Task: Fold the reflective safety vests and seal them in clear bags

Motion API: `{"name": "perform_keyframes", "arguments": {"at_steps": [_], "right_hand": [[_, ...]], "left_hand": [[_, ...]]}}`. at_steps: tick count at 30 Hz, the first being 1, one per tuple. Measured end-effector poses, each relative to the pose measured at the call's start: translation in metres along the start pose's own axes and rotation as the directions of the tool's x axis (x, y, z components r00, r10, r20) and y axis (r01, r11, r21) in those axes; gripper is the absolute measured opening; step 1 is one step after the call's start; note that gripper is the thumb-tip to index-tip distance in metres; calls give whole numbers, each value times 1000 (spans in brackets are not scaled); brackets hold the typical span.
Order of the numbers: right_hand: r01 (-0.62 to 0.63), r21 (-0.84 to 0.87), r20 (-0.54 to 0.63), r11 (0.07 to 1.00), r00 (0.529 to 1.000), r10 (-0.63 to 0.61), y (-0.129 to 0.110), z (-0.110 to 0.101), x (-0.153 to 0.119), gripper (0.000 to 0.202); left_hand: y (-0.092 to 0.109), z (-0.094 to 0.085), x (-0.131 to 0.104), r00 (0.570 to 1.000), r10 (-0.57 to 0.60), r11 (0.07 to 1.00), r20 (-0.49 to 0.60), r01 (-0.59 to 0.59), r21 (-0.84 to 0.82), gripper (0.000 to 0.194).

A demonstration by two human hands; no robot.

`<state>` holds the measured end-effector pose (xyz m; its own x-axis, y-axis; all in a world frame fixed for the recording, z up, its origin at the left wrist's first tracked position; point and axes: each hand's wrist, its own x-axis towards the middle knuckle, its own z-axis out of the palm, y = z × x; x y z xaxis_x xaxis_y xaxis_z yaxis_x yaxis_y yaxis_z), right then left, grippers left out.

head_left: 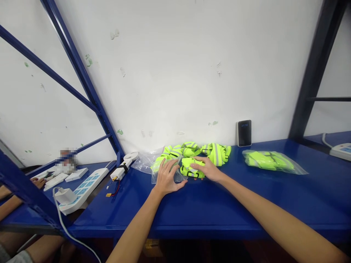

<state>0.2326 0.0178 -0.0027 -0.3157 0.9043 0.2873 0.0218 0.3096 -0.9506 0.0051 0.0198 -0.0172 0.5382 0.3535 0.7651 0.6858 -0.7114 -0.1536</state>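
Note:
My right hand (208, 170) grips a folded bundle of neon-yellow reflective straps (189, 168), thumb on top and fingertips showing beneath. Just left of it, my left hand (167, 179) holds a clear plastic bag (155, 178), its fingers curved over the film and the thumb apart. The bundle sits at the bag's right side; how far it is inside, I cannot tell. Behind both hands lie more loose neon-yellow reflective straps (216, 153) with silver stripes, heaped against the wall.
Another clear bag with folded yellow straps (270, 160) lies at the right. A small dark-screened device (244, 133) leans on the wall. Left are more clear bags (145, 160), a white fan (131, 157), a battery pack (118, 172), a power strip (85, 190) and another person's hand (38, 182) beyond the blue frame.

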Motion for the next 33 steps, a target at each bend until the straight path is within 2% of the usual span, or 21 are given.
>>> {"name": "perform_keyframes", "arguments": {"at_steps": [9,13,16,19,21,26,29,33], "right_hand": [[-101,104,81,989,992,92,7,7,0,47],[-102,132,-2,986,995,103,7,6,3,51],[-88,140,-75,986,992,99,6,5,3,59],[-65,100,-93,993,993,74,6,3,3,62],[-37,34,-100,999,994,40,8,1,4,61],[129,-189,-166,973,973,-162,12,-2,6,50],[153,-218,-119,964,976,-182,8,-1,5,49],[166,-218,-70,962,980,-186,3,0,3,49]], "left_hand": [[0,3,0,999,50,999,-17,-51,-16,49],[3,-1,1,998,7,1000,-67,-7,-4,48],[4,-3,0,992,-99,995,-82,100,10,32],[3,-2,-2,987,-154,987,-39,152,-50,13],[1,-1,-3,986,-168,980,-2,167,-110,12],[-1,2,-6,979,-191,955,76,203,-215,14],[1,3,-6,977,-180,964,116,199,-176,18],[6,2,-4,979,-168,981,115,178,-82,23]]}}
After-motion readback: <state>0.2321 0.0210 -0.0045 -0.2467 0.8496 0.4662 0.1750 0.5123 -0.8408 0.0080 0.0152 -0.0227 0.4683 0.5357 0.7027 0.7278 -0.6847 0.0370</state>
